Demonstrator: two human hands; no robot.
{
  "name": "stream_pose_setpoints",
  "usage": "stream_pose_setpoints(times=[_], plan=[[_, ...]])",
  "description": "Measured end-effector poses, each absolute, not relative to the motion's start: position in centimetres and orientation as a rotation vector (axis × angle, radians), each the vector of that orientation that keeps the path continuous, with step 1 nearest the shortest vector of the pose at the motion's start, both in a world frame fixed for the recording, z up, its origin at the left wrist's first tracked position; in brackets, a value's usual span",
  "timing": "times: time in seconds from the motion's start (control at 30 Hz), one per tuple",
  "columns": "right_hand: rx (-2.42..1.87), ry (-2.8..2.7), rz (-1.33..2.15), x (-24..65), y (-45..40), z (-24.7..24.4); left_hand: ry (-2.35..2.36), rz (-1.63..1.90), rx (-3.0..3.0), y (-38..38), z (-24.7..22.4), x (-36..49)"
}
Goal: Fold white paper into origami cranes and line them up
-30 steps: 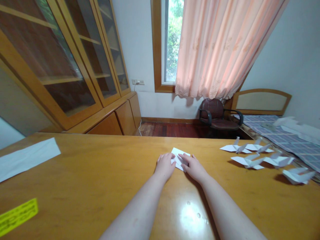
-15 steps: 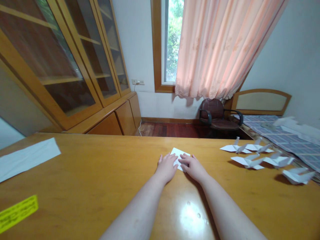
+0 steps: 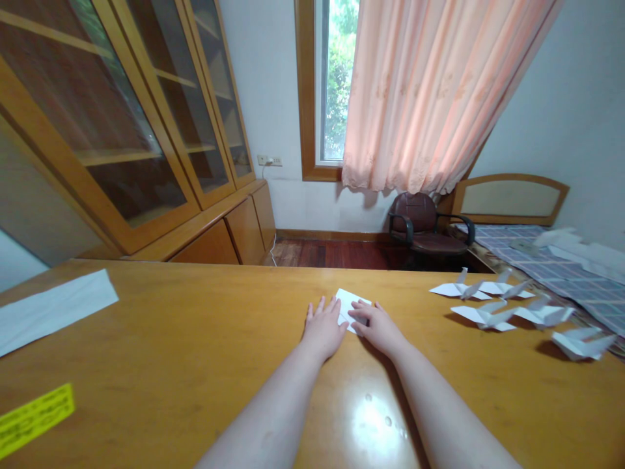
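Note:
A small folded piece of white paper (image 3: 347, 301) lies flat on the wooden table, between my two hands. My left hand (image 3: 323, 327) rests at its left edge, fingers spread and thumb on or near the paper's lower corner. On the right side of the paper, my right hand (image 3: 378, 327) presses down with fingers spread and slightly bent. Neither hand grips the paper. Several folded white paper cranes (image 3: 483, 317) stand in a group to the right.
The wooden table (image 3: 195, 365) spreads around my arms. White sheets (image 3: 56, 309) lie at its left, with a yellow label (image 3: 36, 420) nearer. Beyond the far edge are a brown armchair (image 3: 422, 225), a bed (image 3: 551, 260) and a glass-door cabinet (image 3: 195, 202).
My left hand's fingers have shifted left and straightened, uncovering more of the paper. The right hand and the paper look the same.

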State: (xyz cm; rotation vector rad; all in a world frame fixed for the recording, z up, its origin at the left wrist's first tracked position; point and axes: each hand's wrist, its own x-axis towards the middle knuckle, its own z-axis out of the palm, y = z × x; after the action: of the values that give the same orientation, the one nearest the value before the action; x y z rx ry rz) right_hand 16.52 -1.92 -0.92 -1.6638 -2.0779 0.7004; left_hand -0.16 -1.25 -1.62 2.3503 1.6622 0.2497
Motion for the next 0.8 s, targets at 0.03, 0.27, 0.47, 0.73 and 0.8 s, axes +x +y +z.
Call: stream_pose_setpoints(times=[0.03,0.27,0.47,0.73,0.8], plan=[[-1.662,-2.076,0.700,16.54,-1.90,-1.02,1.674,0.253,2.349,-1.19,-1.76,-0.18],[-1.627,-2.084,0.671,16.67,-1.80,-1.31,1.815,0.210,2.321,-0.96,-2.42,-0.10],[-1.648,-2.065,0.699,16.59,-1.75,-1.09,1.819,0.195,2.340,-1.00,-2.40,0.02],[-1.633,-2.030,0.692,16.64,-1.66,-1.39,1.616,0.264,2.464,-1.11,-2.61,-0.14],[-1.632,-2.024,0.693,16.66,-1.69,-1.35,1.617,0.259,2.459,-1.11,-2.74,-0.19]])
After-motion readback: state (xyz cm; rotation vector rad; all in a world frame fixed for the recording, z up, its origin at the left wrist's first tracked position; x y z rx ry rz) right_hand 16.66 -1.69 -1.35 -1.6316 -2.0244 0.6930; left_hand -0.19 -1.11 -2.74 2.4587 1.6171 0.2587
